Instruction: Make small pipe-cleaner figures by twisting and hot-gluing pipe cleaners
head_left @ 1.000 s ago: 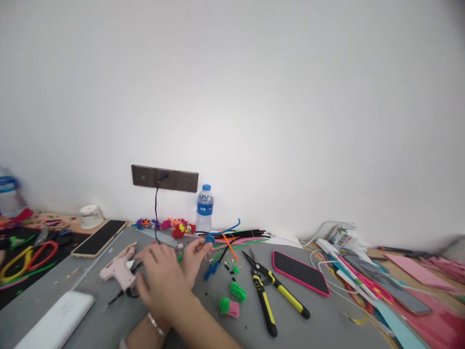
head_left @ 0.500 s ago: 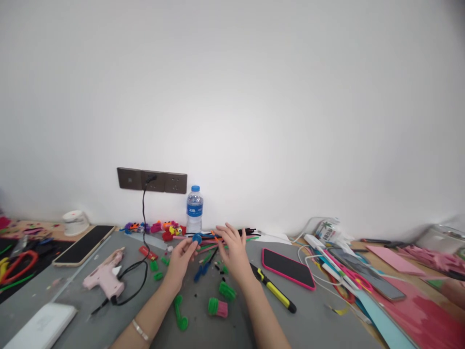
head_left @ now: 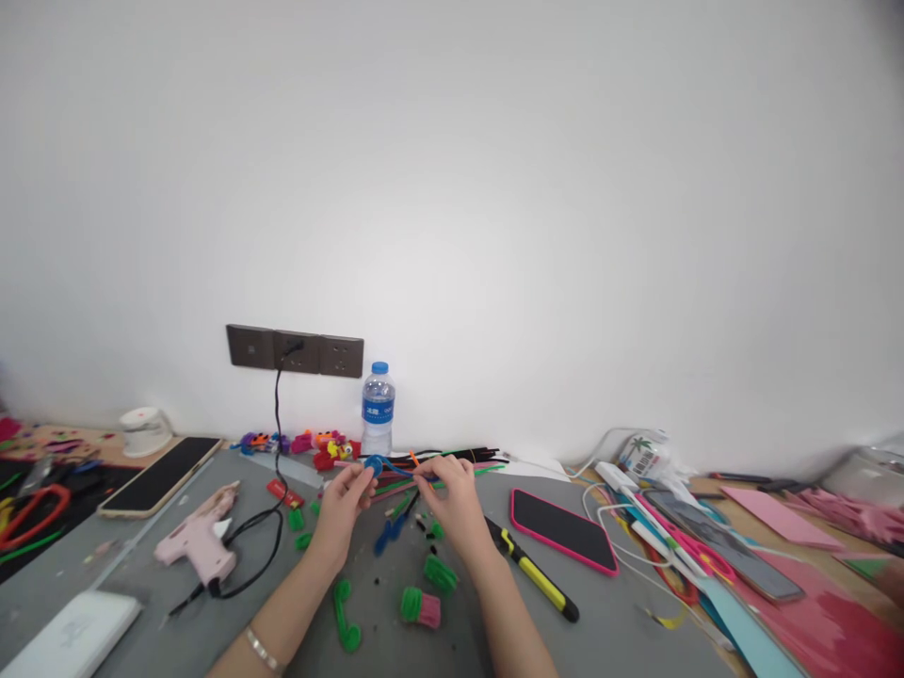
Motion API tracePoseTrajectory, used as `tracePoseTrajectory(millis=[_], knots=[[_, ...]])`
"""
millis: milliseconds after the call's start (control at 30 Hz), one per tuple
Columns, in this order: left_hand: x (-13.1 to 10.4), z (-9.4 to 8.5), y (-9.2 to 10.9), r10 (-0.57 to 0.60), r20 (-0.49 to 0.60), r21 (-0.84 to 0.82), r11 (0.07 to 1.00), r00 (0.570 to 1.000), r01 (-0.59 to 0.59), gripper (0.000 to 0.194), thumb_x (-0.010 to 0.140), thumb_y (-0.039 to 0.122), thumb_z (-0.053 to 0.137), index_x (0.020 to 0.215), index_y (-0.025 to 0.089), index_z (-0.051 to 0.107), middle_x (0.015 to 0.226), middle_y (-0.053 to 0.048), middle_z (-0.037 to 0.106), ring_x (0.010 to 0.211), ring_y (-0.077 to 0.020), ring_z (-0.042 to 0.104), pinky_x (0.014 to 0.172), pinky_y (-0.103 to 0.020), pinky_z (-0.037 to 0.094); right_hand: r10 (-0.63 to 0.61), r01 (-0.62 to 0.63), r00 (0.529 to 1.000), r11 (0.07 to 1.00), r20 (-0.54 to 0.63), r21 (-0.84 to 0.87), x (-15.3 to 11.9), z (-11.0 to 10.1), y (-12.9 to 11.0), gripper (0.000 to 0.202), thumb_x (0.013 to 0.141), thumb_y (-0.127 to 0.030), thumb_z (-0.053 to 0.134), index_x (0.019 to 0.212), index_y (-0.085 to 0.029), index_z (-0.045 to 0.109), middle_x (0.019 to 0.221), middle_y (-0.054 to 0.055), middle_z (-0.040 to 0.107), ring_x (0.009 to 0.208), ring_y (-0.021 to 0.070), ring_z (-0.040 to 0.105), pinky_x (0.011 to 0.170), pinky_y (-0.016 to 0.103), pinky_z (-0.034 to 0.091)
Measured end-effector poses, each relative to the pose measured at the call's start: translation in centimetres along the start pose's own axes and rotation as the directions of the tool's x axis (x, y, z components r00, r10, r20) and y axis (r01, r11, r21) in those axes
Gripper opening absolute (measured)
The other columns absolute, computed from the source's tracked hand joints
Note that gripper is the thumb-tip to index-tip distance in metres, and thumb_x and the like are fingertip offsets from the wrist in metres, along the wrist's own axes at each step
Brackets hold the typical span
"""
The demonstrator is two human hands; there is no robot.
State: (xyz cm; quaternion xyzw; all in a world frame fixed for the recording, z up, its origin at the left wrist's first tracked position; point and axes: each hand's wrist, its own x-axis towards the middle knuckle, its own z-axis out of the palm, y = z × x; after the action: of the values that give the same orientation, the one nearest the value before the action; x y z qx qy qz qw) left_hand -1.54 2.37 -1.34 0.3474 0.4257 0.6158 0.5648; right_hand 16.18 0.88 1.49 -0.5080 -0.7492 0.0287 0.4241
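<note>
Head: blue coil [head_left: 374, 464] in left fingers [head_left: 361, 480]

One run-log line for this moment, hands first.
left hand: holds blue pipe-cleaner coil | right hand: at coil's strand | nearby: water bottle, pink glue gun

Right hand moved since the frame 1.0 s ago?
Yes, rightward: judged against the water bottle, the right hand was on its left side then and is on its right side now.
</note>
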Motion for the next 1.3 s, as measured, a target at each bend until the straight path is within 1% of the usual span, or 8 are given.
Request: tracePoseTrajectory(millis=[100,367,533,867,1033,1300], knots=[[-0.1,0.0,0.1,0.009,0.021,0.001,1.0,1.0,-0.009,0.034,0.06,0.043,0.08,0.064,0.018,0.058,0.059,0.003,0.059,0.054,-0.0103,0.052,0.052,-0.021,0.04,0.0,0.0,1.0,1.0,0.019,0.029,0.0,0.0,-0.1,0.011,0.085,-0.016,0.055,0.078,-0.021,0.061,0.077,0.0,0.067,0.078,0.0166,0.059,0.08,0.032,0.032],[-0.2,0.0,0.2,0.005,0.037,-0.025,1.0,0.999,-0.004,0.035,0.061,0.043,0.079,0.06,0.019,0.053,0.056,0.005,0.054,0.052,-0.0096,0.048,0.05,-0.021,0.038,-0.021,0.018,0.998,0.998,0.056,0.062,0.0,0.1,-0.4,0.011,0.082,-0.016,0.053,0.076,-0.021,0.061,0.074,0.0,0.064,0.076,0.0169,0.058,0.078,0.031,0.033],[-0.1,0.0,0.3,-0.017,0.033,-0.072,0.997,0.999,0.02,0.035,0.059,0.041,0.08,0.059,0.018,0.053,0.056,0.005,0.053,0.054,-0.0091,0.048,0.051,-0.02,0.038,-0.017,0.01,0.996,0.997,0.088,0.077,-0.1,0.3,-0.4,0.009,0.081,-0.014,0.055,0.078,-0.021,0.061,0.074,-0.002,0.064,0.075,0.0156,0.057,0.078,0.031,0.033],[0.2,-0.3,0.0,-0.001,0.022,-0.089,0.996,1.0,0.003,0.035,0.058,0.042,0.081,0.059,0.017,0.057,0.055,0.005,0.054,0.051,-0.0082,0.047,0.048,-0.02,0.036,-0.042,0.03,0.993,0.994,0.109,0.11,-0.2,0.5,-1.1,0.01,0.079,-0.012,0.055,0.078,-0.021,0.06,0.074,-0.001,0.065,0.074,0.0158,0.058,0.077,0.031,0.035],[0.3,-0.2,0.0,-0.025,0.001,-0.128,0.991,1.0,0.025,0.034,0.055,0.04,0.083,0.061,0.016,0.059,0.056,0.005,0.054,0.051,-0.0083,0.049,0.05,-0.019,0.038,-0.04,0.02,0.989,0.99,0.14,0.141,-0.4,0.7,-1.4,0.01,0.079,-0.011,0.056,0.079,-0.02,0.06,0.072,-0.003,0.063,0.07,0.0143,0.058,0.08,0.031,0.036],[0.3,-0.4,-0.2,-0.034,0.027,-0.157,0.987,0.999,0.038,0.033,0.056,0.039,0.084,0.063,0.016,0.06,0.058,0.005,0.057,0.052,-0.0075,0.049,0.05,-0.018,0.039,-0.037,-0.002,0.98,0.98,0.193,0.201,-0.8,1.3,-1.7,0.008,0.08,-0.014,0.056,0.081,-0.02,0.059,0.072,-0.001,0.063,0.072,0.017,0.059,0.08,0.033,0.038]])
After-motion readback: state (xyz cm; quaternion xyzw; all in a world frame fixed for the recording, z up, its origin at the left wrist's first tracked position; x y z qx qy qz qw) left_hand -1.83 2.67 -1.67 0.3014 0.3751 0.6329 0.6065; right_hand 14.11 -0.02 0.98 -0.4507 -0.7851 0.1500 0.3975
